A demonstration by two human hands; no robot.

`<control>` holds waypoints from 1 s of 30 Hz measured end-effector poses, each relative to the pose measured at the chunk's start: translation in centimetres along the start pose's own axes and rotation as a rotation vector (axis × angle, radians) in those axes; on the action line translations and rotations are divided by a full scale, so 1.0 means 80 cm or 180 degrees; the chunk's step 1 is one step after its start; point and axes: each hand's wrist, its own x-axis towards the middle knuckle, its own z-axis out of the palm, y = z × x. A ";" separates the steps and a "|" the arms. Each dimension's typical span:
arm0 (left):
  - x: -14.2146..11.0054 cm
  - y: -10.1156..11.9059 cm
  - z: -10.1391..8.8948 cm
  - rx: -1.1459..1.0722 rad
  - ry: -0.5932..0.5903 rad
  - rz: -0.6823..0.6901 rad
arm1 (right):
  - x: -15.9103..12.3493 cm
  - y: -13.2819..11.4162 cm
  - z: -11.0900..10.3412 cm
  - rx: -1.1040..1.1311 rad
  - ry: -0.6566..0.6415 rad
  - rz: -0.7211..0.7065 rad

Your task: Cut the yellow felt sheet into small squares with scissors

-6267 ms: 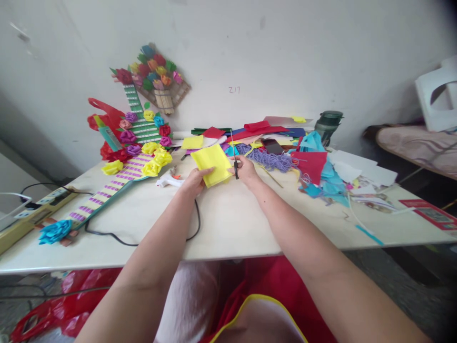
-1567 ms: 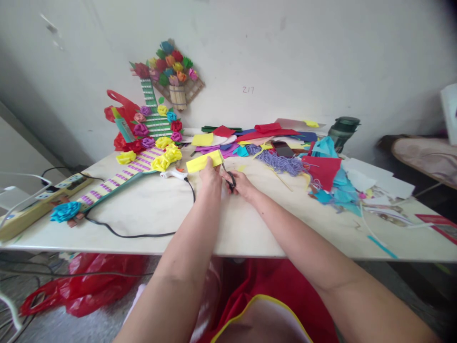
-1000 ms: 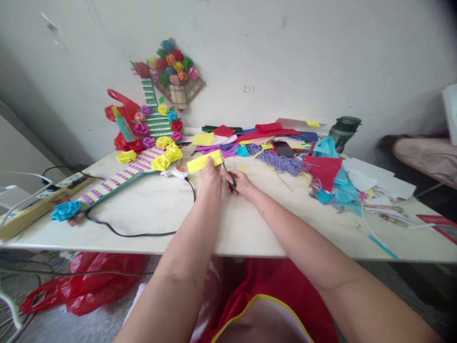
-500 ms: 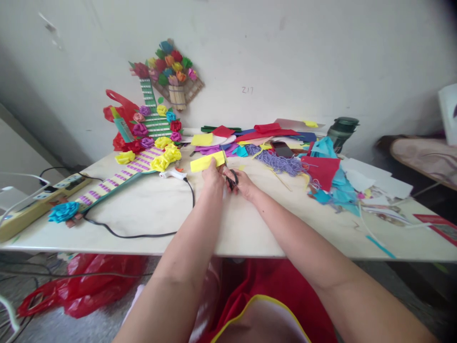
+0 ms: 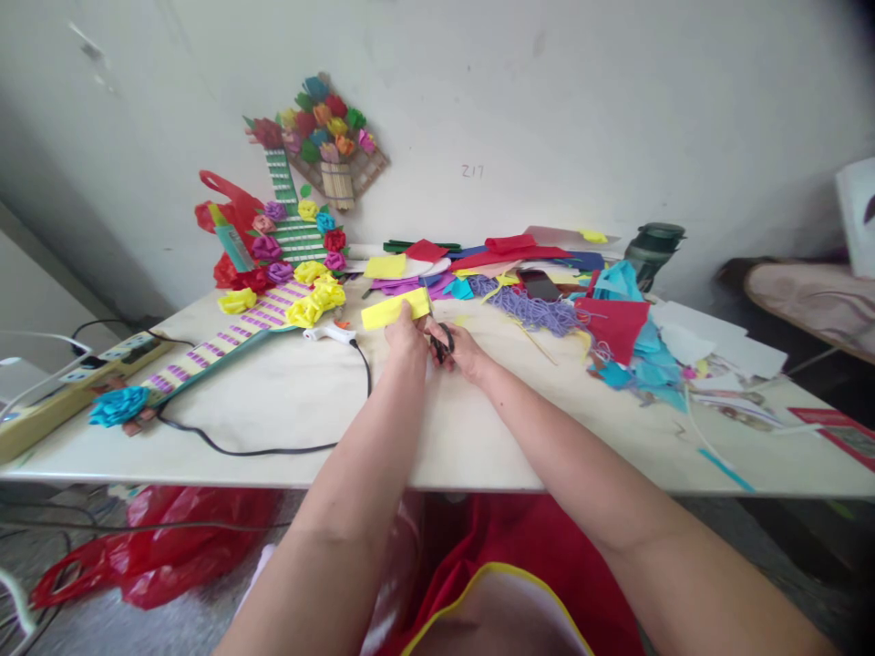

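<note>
My left hand is closed on a folded strip of yellow paper, pinching it near its right end above the table. In my right hand is a pair of scissors with black handles, fingers wrapped round the loops. The blades point up and away at the strip's right end; whether they are parted I cannot make out. A white glue gun lies to the left of my left hand, its black cord curving toward me. Beyond it stand yellow paper flowers on a decorated guitar shape.
Coloured paper sheets are piled along the wall, with purple yarn and a phone in front. Blue and red scraps lie at right near a dark green bottle. A power strip sits at the left edge.
The view has shifted very slightly. Both hands keep their hold on the yellow paper and the scissors, almost in the same place.
</note>
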 end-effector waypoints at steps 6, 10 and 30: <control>-0.003 0.001 0.000 -0.0023 0.0024 0.0022 | 0.001 0.000 0.000 -0.0049 0.0020 0.0012; -0.002 0.001 0.000 -0.0047 -0.0023 0.0056 | 0.003 0.002 0.000 -0.0022 0.0037 0.0007; 0.006 -0.003 -0.004 0.0054 -0.0027 0.0108 | 0.000 0.000 0.001 0.0089 -0.0020 0.0000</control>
